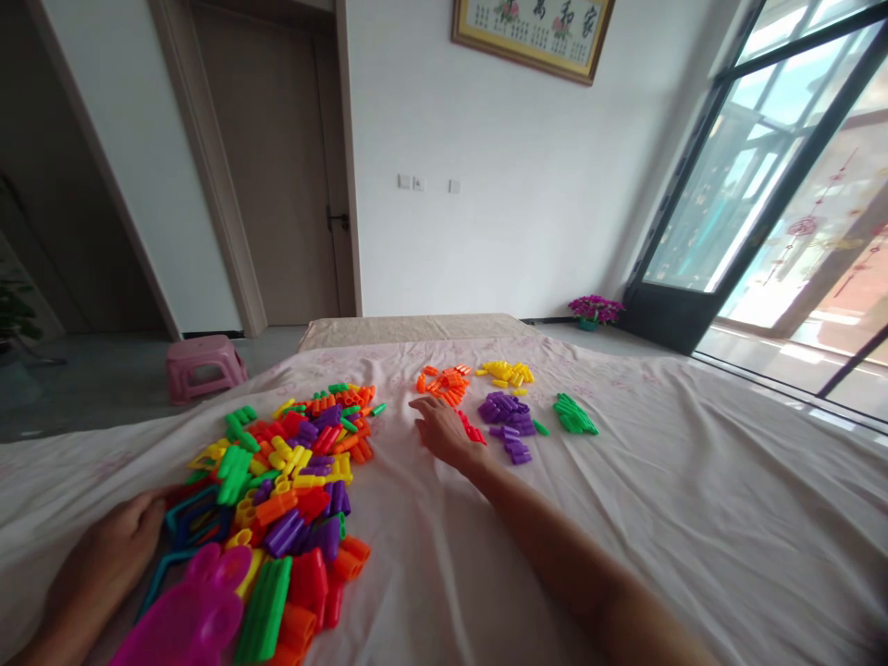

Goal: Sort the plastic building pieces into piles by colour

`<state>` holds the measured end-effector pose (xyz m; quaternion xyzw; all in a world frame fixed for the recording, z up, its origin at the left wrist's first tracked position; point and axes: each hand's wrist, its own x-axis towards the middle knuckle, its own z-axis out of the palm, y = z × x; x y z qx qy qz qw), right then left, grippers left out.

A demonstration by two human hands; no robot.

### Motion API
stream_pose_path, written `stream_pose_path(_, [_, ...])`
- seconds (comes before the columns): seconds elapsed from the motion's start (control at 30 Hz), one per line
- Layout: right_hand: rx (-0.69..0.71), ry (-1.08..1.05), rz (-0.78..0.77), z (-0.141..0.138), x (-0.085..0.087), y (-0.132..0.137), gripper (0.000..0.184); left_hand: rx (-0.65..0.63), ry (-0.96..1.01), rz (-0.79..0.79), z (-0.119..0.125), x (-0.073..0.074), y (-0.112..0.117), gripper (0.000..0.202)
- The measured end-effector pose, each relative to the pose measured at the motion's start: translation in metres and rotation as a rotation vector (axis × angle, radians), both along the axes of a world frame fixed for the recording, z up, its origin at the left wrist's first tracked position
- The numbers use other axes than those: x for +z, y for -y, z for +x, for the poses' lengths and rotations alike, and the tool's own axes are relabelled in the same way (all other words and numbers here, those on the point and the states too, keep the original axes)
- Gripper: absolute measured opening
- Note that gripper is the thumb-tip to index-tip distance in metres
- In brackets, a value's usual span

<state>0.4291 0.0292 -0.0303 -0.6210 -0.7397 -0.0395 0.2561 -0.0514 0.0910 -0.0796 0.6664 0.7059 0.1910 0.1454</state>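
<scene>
A mixed pile of plastic tube-shaped toy pieces (298, 462) in red, orange, yellow, green and purple lies on the left part of the cloth. My left hand (117, 550) is at the pile's left edge, its fingers closed beside blue frame-like pieces (198, 518); what they grip is hidden. Out in front, my right hand (448, 433) is open with fingers stretched, over a few red pieces (472, 427). Just beyond it is a group of orange pieces (448, 384). Further right lie yellow pieces (510, 374), purple pieces (506, 414) and green pieces (574, 414).
A pink translucent rabbit-eared plastic item (187, 610) is at the near left. The pale cloth (659, 499) is wrinkled. Beyond its edge stand a pink stool (204, 368) and a pot of magenta flowers (595, 311). A closed door (277, 166) and a glass door (763, 185) flank the wall.
</scene>
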Motion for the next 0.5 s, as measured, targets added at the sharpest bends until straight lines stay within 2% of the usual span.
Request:
stream_pose_path(0.13, [0.018, 0.073, -0.119, -0.031, -0.008, -0.028, 0.048, 0.020, 0.037, -0.016, 0.011, 0.015, 0.011, 0.050])
stream_pose_path(0.27, [0.044, 0.147, -0.171, -0.051, -0.007, -0.047, 0.054, 0.011, 0.033, 0.021, 0.015, 0.021, 0.014, 0.049])
stream_pose_path(0.37, [0.043, 0.194, -0.189, -0.060, -0.005, -0.052, 0.043, 0.005, 0.006, 0.036, 0.013, 0.020, 0.013, 0.050])
stream_pose_path(0.5, [-0.068, 0.221, -0.194, -0.061, -0.004, -0.052, 0.024, -0.004, -0.024, 0.044, 0.011, 0.018, 0.011, 0.050])
